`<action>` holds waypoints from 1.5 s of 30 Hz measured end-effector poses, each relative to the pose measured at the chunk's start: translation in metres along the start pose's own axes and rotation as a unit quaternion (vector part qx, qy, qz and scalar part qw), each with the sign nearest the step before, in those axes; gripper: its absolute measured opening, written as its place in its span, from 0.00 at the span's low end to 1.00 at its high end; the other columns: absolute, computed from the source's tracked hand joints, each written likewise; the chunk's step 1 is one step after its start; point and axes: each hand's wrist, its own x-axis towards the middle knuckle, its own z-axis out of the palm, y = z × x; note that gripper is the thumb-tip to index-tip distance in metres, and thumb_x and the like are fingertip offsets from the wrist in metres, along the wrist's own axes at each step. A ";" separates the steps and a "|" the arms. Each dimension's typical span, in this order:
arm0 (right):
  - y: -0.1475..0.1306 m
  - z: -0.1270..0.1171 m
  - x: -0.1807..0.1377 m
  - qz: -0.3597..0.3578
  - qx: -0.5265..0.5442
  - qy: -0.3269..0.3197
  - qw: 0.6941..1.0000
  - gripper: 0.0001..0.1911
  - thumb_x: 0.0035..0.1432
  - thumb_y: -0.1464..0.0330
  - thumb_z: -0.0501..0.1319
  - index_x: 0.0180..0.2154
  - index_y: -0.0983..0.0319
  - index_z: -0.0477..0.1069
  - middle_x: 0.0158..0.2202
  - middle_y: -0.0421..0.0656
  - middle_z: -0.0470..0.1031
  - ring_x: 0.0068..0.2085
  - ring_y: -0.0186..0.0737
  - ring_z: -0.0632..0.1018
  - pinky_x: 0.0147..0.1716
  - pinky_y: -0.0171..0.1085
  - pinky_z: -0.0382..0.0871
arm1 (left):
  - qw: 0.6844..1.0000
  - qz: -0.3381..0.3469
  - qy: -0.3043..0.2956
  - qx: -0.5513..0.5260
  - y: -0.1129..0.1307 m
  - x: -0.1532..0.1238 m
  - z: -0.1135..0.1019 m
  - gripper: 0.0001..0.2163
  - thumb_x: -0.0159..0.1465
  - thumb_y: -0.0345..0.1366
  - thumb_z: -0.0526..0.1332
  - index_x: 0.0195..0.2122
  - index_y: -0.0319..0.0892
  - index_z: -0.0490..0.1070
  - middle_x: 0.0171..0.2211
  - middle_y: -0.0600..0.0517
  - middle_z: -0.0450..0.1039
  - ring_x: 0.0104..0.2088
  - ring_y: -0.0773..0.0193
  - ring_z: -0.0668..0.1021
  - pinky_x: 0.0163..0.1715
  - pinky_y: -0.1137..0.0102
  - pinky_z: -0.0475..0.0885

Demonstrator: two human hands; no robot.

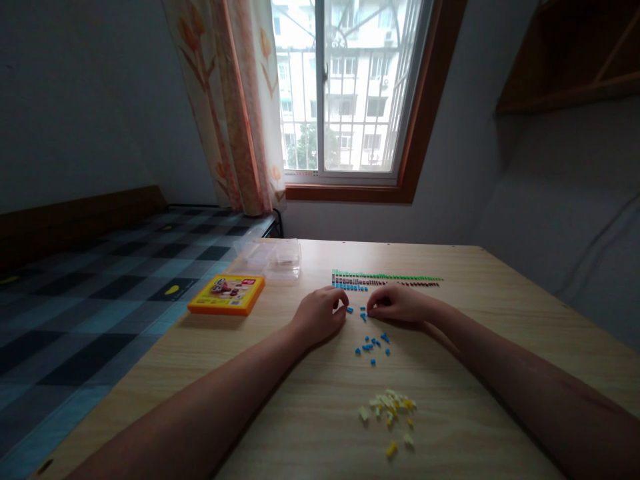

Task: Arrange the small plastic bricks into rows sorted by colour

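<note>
On the wooden table, my left hand [320, 315] is closed in a pinch, with a small blue building brick [350, 310] right at its thumb and index fingertips. Opposite it, my right hand [397, 303] also has its fingers pressed together; anything between them is too small to make out. Loose blue bricks [363, 317] lie in the gap between the hands. Just beyond the fingers run straight rows of tiny pieces: green [385, 276], dark brown [395, 283] and a shorter blue row [357, 289]. Nearer me sits a scattered group of blue bricks [369, 347].
Closest to me is a pile of pale and bright yellow bricks [393, 403]. To the left lie an orange-and-yellow box [227, 295] and clear plastic trays [273, 259]. A bed with a checked cover [120, 293] borders the table's left edge; a window stands behind.
</note>
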 end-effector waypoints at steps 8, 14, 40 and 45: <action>0.004 -0.002 -0.001 0.005 -0.044 0.028 0.999 0.11 0.54 0.69 0.58 0.35 0.62 0.79 0.22 0.37 0.67 0.25 0.31 0.65 0.25 0.31 0.57 | 1.000 -0.005 -0.005 -0.005 0.001 -0.001 -0.001 0.05 0.58 0.31 0.58 0.32 0.44 0.74 0.30 0.54 0.73 0.29 0.67 0.71 0.29 0.73 0.63; 0.013 0.005 0.002 0.010 -0.075 0.130 0.989 0.12 0.52 0.71 0.57 0.34 0.62 0.79 0.22 0.38 0.69 0.24 0.31 0.65 0.25 0.31 0.57 | 1.000 -0.004 -0.004 -0.012 0.000 -0.001 0.000 0.05 0.59 0.32 0.58 0.32 0.44 0.74 0.30 0.53 0.73 0.29 0.67 0.71 0.30 0.73 0.64; 0.022 0.003 -0.002 -0.011 -0.166 0.202 0.965 0.15 0.56 0.73 0.57 0.39 0.57 0.81 0.39 0.43 0.81 0.36 0.39 0.78 0.38 0.35 0.69 | 1.000 -0.006 -0.005 -0.009 0.000 -0.001 0.001 0.06 0.58 0.32 0.58 0.33 0.43 0.74 0.32 0.53 0.73 0.29 0.67 0.72 0.30 0.73 0.64; 0.027 0.005 0.001 -0.009 -0.181 0.201 0.963 0.15 0.59 0.71 0.56 0.42 0.56 0.80 0.41 0.43 0.81 0.39 0.40 0.79 0.41 0.36 0.70 | 1.000 -0.003 -0.006 -0.009 0.000 -0.001 0.001 0.06 0.57 0.31 0.58 0.32 0.44 0.74 0.31 0.53 0.73 0.29 0.67 0.72 0.30 0.73 0.64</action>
